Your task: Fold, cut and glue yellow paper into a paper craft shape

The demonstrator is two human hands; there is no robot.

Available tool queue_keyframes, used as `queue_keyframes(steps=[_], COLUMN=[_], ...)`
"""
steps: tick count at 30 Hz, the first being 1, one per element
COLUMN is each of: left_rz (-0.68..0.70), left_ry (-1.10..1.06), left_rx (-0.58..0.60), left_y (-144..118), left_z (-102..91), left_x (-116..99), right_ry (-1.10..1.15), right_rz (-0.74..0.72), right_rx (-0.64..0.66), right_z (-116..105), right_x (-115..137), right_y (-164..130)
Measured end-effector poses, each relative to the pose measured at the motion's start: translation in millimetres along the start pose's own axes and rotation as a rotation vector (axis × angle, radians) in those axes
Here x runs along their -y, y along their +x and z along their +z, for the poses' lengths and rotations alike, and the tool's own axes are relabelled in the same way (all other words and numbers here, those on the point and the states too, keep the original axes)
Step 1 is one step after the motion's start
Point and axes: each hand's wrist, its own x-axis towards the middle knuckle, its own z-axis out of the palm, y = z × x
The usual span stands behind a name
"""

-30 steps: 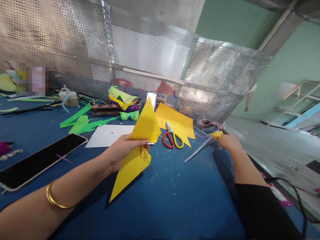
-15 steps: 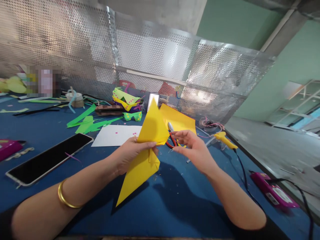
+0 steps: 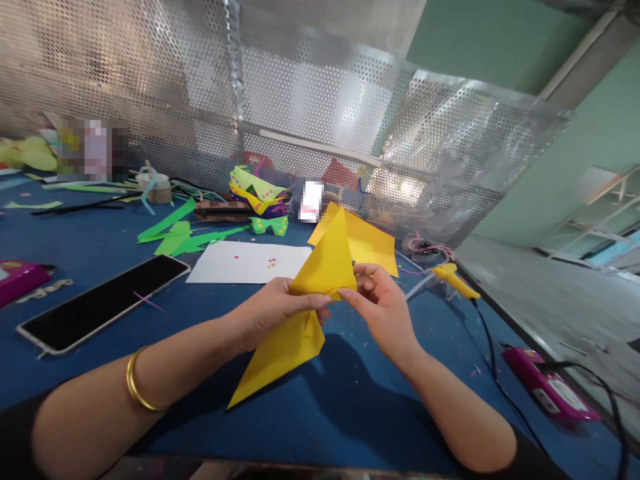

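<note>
yellow paper (image 3: 325, 267) between both pinching hands

We are at a craft workshop bench. Our blue desk (image 3: 350, 400) is strewn with green paper offcuts (image 3: 175, 237), a stack of dotted paper masks (image 3: 255, 197), a white sheet (image 3: 250, 262) and yellow paper (image 3: 373, 243). A yellow glue gun (image 3: 453, 279) lies near the desk's right edge, its cord trailing past a pink device (image 3: 547, 389). A perforated metal screen (image 3: 325, 127) fences the station, with green walls (image 3: 550, 153) and bare concrete floor (image 3: 550, 300) beyond.
</note>
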Motion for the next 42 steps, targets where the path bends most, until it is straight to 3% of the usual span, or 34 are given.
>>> queue_keyframes(steps=[8,13,19,42], left_rz=[0.162,0.139,0.007,0.009], left_ry=[0.249,0.277,0.264,0.218], left_rx=[-0.177,-0.157,-0.083,-0.073], left_y=[0.8,1.1,-0.1,0.4], left_z=[4.5,3.6,4.8,3.1], left_x=[-0.4,2.2,-2.3,-0.5], right_ry=[0.034,0.116,0.133,0.293], right_rz=[0.027,0.065,0.117,0.242], right_rx=[0.060,0.060,0.034,0.147], right_z=[2.3,4.6,5.1,7.6], right_x=[-0.2,1.9,-1.9,-2.7], right_y=[-3.6,-4.6,-4.3,-5.7])
